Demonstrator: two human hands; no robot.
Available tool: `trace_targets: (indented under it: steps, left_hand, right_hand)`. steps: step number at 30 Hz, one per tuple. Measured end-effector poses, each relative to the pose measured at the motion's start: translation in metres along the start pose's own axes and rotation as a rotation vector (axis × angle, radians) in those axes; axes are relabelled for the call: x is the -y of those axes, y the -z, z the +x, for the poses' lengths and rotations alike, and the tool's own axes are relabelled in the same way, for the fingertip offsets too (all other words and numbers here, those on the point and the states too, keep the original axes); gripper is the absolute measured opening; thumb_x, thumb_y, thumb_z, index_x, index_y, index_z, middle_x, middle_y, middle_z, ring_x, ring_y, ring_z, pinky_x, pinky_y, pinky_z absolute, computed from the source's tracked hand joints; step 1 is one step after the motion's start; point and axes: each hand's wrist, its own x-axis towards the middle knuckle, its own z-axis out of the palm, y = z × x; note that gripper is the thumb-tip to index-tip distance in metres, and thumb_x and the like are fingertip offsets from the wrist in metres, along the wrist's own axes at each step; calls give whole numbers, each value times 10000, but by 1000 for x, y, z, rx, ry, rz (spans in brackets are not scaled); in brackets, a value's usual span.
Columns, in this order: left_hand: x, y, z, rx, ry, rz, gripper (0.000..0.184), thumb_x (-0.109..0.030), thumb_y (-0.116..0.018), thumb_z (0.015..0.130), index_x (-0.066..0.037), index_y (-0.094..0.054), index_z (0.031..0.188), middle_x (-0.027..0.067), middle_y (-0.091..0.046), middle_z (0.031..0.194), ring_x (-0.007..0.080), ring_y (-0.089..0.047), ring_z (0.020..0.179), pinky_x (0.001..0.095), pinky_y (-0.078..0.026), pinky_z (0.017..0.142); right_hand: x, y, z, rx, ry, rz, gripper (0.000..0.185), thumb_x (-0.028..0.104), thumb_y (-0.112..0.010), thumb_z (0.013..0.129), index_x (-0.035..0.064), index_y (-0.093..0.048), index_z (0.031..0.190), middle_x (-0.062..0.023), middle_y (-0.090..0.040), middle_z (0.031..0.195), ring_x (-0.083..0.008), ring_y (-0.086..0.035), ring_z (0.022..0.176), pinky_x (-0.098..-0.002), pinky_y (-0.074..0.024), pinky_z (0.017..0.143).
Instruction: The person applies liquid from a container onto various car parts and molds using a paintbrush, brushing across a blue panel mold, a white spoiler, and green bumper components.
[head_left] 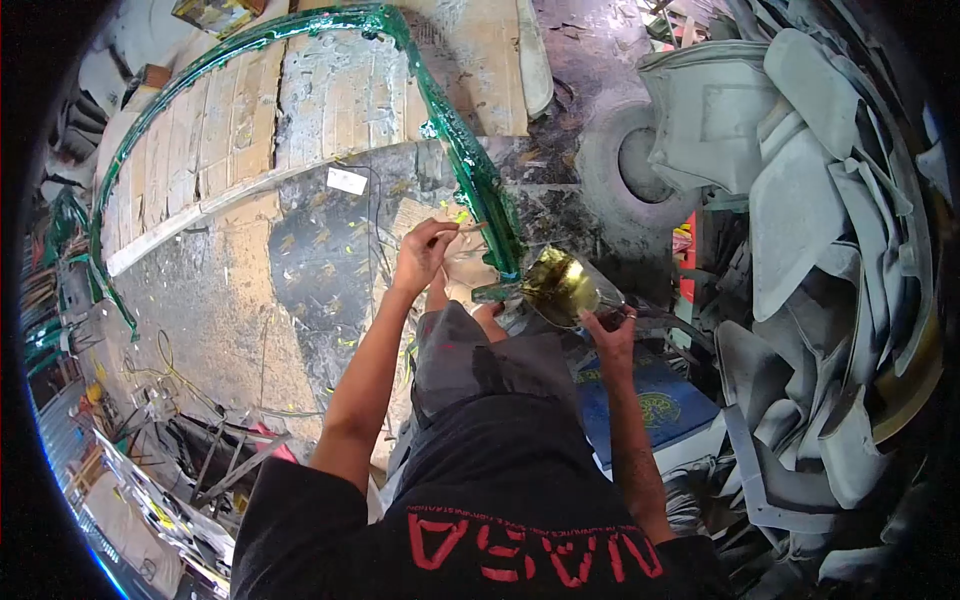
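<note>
My left hand (425, 250) is closed in a pinch on a thin reddish-brown stick (472, 228). The stick reaches toward a long, curved, glossy green frame (458, 150), and its far tip is hard to make out. My right hand (610, 328) grips the rim of a clear container (570, 285) with yellowish liquid inside. The container is tilted, next to the lower end of the green frame. That frame arches over the cardboard, and its right leg comes down between my two hands.
Flattened cardboard (340, 100) lies under the arch. A tyre (630, 155) stands behind my right hand. Grey moulded panels (800, 220) are piled at the right. A blue box (650, 405) sits beside my right forearm, and a white paper (347, 180) lies on the floor.
</note>
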Motion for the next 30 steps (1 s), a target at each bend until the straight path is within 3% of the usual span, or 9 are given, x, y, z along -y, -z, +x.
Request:
trace_targets:
  steps: [4,10,12,14,16,20,23,27,30]
  left_hand:
    - [-52,-5,-22,-44,-22,-76,142,-74,-609,877,-3,-674,982,123,-649,832,174,-628,781,291,-484,646]
    - [-63,-64,-28,126,-67,-3,130,-72,-617,862,11,-657,953,156,-649,880,255,-651,813,325,-496,660]
    - [-53,-77,-27,112,-256,95,109,-60,-611,840,-10,-648,929,157,-576,779,327,-598,749,384,-490,660]
    - [-48,-75,-32,138,-268,80,113,-54,-606,838,-10,-651,932,153,-586,789,318,-607,743,375,-491,665]
    - [-55,-60,-33,197,32,-8,170,-75,-606,866,26,-637,1000,151,-660,904,259,-655,792,353,-499,710]
    - [-7,-50,-32,73,38,-158,179,-92,-599,883,5,-656,1023,132,-688,902,216,-656,781,345,-497,701]
    - [9,-35,-29,167,189,-293,206,-150,-588,913,-37,-674,1063,66,-694,877,125,-608,723,288,-488,672]
    - [24,-19,-20,162,182,-311,223,-192,-598,912,-43,-676,1060,52,-685,873,111,-583,691,287,-487,663]
    - [39,-7,-4,216,47,-265,191,-133,-604,889,-45,-682,1039,94,-682,979,179,-633,875,310,-481,778]
  right_hand:
    - [7,-23,-5,48,129,102,746,243,-823,733,-10,-307,1209,-129,-531,1086,-191,-541,969,-316,-450,852]
    - [24,-42,-12,90,182,47,710,249,-827,724,-7,-339,1171,-89,-517,1012,-169,-528,917,-315,-456,819]
    - [22,-43,-11,74,199,-22,682,241,-826,724,-3,-354,1151,-85,-528,993,-163,-531,916,-311,-459,805]
    - [21,-44,-6,92,208,-14,675,240,-826,724,-3,-355,1143,-88,-532,993,-162,-531,921,-313,-460,804]
    - [28,-48,-7,109,211,5,669,238,-826,724,-3,-357,1135,-92,-535,993,-161,-531,927,-315,-460,802]
    - [28,-48,0,68,113,27,639,258,-822,734,7,-363,1100,-65,-524,946,-156,-520,873,-313,-448,769]
    - [21,-47,9,80,48,-56,659,297,-820,735,11,-362,1113,-96,-533,992,-183,-533,924,-322,-446,777]
    - [17,-49,14,57,-18,-73,780,341,-834,712,-4,-331,1197,-129,-530,1061,-222,-532,1006,-350,-448,827]
    - [6,-47,21,37,-28,-61,855,353,-837,706,-15,-293,1254,-135,-525,1090,-229,-529,1015,-358,-440,864]
